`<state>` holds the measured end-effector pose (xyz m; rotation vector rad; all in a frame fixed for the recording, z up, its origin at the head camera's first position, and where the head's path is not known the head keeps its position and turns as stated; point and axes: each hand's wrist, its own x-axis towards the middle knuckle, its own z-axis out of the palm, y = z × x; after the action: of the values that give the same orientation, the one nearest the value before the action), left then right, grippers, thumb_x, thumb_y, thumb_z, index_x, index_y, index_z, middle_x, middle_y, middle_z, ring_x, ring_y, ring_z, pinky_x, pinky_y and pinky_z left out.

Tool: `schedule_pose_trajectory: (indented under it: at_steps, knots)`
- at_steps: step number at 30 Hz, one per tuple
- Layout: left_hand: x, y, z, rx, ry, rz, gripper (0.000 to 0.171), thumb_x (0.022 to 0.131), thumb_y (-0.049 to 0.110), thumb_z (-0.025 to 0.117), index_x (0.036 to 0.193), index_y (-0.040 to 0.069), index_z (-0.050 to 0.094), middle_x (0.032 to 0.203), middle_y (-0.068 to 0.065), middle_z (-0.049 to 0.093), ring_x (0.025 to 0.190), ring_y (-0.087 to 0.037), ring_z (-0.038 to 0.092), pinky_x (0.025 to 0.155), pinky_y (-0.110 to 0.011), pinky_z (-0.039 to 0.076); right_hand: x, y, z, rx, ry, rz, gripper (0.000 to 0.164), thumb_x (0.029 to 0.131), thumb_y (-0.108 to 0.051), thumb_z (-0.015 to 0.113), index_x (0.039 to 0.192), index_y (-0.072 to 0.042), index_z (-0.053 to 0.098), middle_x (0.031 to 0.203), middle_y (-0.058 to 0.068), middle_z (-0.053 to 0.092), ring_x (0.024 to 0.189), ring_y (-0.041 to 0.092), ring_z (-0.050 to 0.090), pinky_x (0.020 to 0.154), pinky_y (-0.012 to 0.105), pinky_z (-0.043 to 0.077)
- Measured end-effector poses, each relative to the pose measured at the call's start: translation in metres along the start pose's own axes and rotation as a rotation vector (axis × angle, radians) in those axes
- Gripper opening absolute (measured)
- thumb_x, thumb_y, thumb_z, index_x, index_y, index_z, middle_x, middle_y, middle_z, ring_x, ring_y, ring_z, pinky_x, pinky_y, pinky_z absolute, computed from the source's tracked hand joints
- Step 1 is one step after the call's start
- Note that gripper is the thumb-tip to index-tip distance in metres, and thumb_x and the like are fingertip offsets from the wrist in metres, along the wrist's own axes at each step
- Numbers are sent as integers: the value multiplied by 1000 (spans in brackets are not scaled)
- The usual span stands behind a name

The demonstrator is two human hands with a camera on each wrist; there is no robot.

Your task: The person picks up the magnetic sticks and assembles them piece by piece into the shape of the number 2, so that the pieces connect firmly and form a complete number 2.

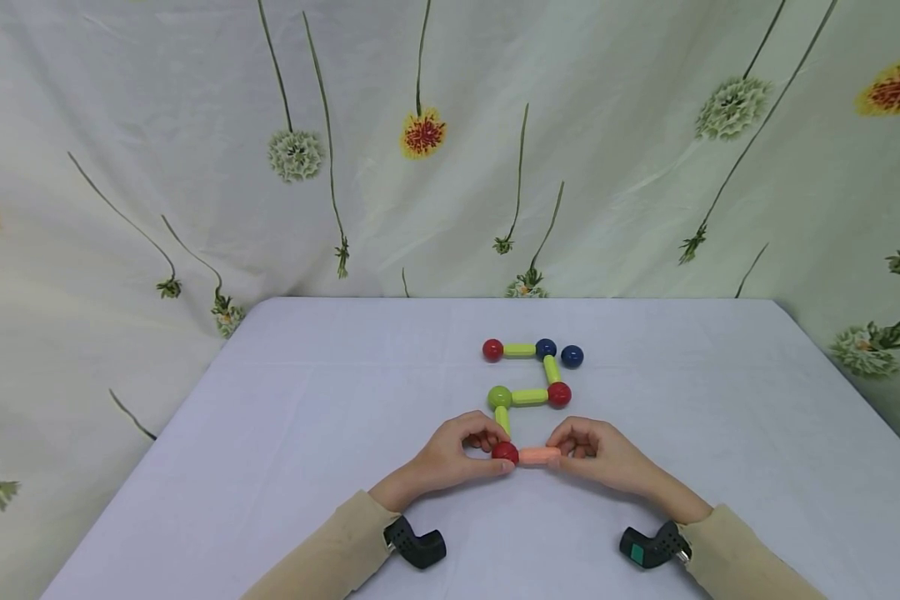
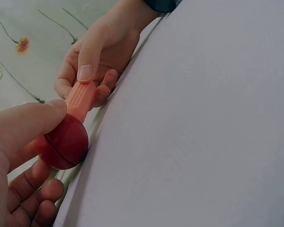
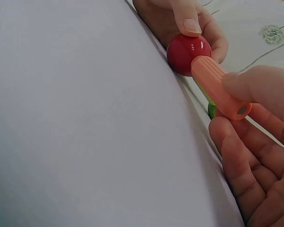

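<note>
My left hand (image 1: 453,457) pinches the nearest red ball (image 1: 505,452) between thumb and fingers. My right hand (image 1: 603,457) holds an orange magnetic rod (image 1: 539,456) near its right end, while its left end meets that red ball. In the right wrist view the orange rod (image 3: 217,86) is ribbed, with a grey disc in its free end. From the held ball a yellow-green rod (image 1: 502,421) runs back to a green ball (image 1: 499,397). A second yellow-green rod (image 1: 529,397) joins the green ball to another red ball (image 1: 559,394). My left fingertips partly cover the nearest rod.
Farther back, the chain continues through a yellow-green rod (image 1: 552,369) to a dark blue ball (image 1: 546,348), then another rod (image 1: 520,350) to a red ball (image 1: 492,350). A loose dark blue ball (image 1: 572,357) lies beside it. All lie on a white-covered table (image 1: 330,392) before a flowered curtain (image 1: 607,150).
</note>
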<state>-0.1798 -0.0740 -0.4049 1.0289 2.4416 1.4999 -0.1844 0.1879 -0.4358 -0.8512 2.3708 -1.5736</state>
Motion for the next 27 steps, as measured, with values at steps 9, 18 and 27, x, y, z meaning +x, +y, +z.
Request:
schedule_pose_trajectory:
  at_steps: [9, 18, 27]
  knots:
    - [0, 1, 0, 11, -2, 7, 24, 79, 8, 74, 100, 0, 65, 88, -13, 60, 83, -31, 55, 73, -32, 48, 1, -2, 0, 22, -2, 26, 18, 86, -12, 68, 101, -5, 63, 90, 10, 63, 73, 12, 56, 62, 20, 46]
    - [2, -14, 3, 8, 4, 8, 25, 78, 11, 75, 100, 4, 66, 88, -9, 60, 83, -29, 55, 73, -30, 48, 1, -4, 0, -14, 8, 31, 17, 86, -16, 69, 100, -8, 63, 88, 4, 62, 71, 10, 52, 61, 20, 45]
    - [4, -40, 7, 6, 4, -5, 25, 78, 24, 77, 99, 16, 67, 88, 5, 58, 82, -16, 55, 73, -25, 47, 1, -16, -1, -50, 200, -34, 13, 84, -3, 68, 97, -1, 63, 85, 5, 64, 68, 12, 58, 60, 22, 49]
